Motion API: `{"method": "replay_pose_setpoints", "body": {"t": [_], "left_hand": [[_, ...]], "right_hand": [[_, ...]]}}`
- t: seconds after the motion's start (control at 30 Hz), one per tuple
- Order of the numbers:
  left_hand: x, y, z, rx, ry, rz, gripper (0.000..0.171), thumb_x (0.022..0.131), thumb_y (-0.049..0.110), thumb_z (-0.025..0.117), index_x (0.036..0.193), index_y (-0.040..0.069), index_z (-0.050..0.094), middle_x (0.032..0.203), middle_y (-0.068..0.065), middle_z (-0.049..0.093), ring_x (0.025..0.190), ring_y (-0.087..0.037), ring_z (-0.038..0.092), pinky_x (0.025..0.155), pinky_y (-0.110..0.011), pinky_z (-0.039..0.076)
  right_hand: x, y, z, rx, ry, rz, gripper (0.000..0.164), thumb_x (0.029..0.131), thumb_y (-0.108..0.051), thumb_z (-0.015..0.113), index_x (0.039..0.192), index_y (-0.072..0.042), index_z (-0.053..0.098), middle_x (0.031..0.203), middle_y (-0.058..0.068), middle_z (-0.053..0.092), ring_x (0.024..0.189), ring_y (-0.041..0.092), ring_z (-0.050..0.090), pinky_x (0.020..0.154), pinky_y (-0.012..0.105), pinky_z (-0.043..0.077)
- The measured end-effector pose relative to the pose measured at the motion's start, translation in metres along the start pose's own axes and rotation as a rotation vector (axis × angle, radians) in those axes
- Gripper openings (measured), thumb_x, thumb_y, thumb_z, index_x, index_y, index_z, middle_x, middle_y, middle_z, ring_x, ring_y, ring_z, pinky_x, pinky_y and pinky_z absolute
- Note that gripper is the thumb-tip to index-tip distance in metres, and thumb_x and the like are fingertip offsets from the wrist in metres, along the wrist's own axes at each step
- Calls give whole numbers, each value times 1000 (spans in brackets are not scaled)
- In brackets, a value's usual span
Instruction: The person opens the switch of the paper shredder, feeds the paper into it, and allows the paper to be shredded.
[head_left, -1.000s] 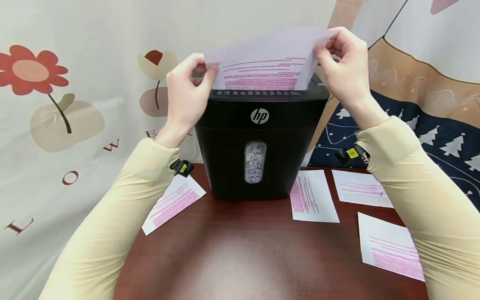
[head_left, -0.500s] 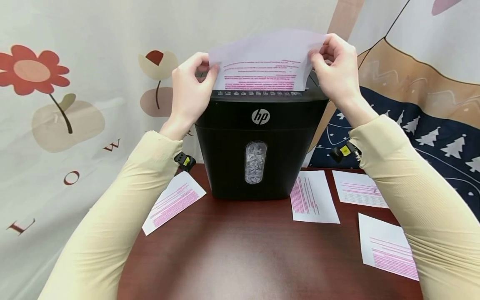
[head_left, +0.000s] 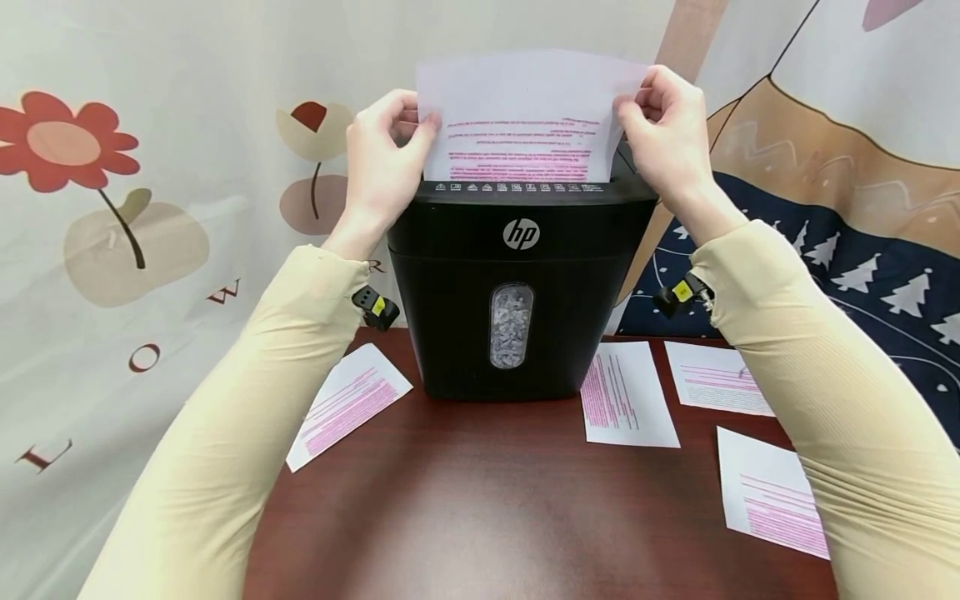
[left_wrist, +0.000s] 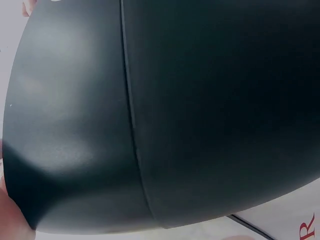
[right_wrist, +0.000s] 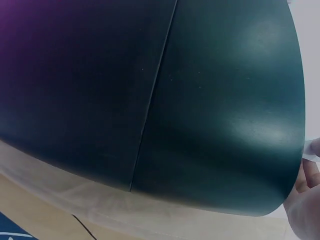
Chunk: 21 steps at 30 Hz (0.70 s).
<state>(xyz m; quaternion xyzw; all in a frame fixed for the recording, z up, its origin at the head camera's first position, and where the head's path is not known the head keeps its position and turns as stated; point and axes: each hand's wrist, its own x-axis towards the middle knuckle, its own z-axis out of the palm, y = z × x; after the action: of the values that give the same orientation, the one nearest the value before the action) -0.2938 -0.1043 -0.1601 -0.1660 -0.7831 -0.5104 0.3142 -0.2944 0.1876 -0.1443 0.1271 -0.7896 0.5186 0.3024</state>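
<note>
A white sheet of paper [head_left: 525,92] printed with pink-marked lines stands upright at the top of a black HP paper shredder [head_left: 457,283]. The sheet's lower part is hidden behind the shredder's front top edge. My left hand [head_left: 386,162] pinches the sheet's left edge between thumb and fingers. On the other side, my right hand [head_left: 670,137] pinches its right edge. Both wrist views are mostly filled by the shredder's dark casing [left_wrist: 75,100], and the right wrist view catches a bit of my right hand [right_wrist: 305,205] at its edge.
Paper shreds [head_left: 512,325] show through the shredder's front window. A marked sheet [head_left: 348,404] lies left of it on the brown table [head_left: 487,500]. To the right lie another sheet [head_left: 630,396], one farther back [head_left: 716,379] and one nearer [head_left: 772,492], the last two partly under my right sleeve.
My right hand has moved left and slightly down, my left hand slightly right and up. The held sheet's top edge has gone from slanted to nearly level, and fewer pink lines show above the shredder.
</note>
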Motion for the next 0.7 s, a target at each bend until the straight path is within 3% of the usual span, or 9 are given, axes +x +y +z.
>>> {"method": "replay_pose_setpoints", "body": {"t": [0.2, 0.7], "left_hand": [[5, -1, 1, -1, 8, -1, 17, 101, 17, 66, 112, 9, 76, 101, -1, 76, 77, 5, 67, 77, -15, 48], [1, -3, 5, 16, 42, 7, 17, 102, 16, 65, 111, 6, 75, 98, 1, 74, 76, 6, 65, 81, -15, 47]], "right_hand": [[3, 2, 3, 39, 5, 22, 12, 104, -15, 58, 104, -20, 68, 89, -15, 66, 83, 4, 61, 79, 19, 47], [2, 8, 10, 154, 46, 8, 15, 103, -12, 59, 96, -22, 66, 88, -14, 68, 83, 4, 60, 74, 22, 40]]}}
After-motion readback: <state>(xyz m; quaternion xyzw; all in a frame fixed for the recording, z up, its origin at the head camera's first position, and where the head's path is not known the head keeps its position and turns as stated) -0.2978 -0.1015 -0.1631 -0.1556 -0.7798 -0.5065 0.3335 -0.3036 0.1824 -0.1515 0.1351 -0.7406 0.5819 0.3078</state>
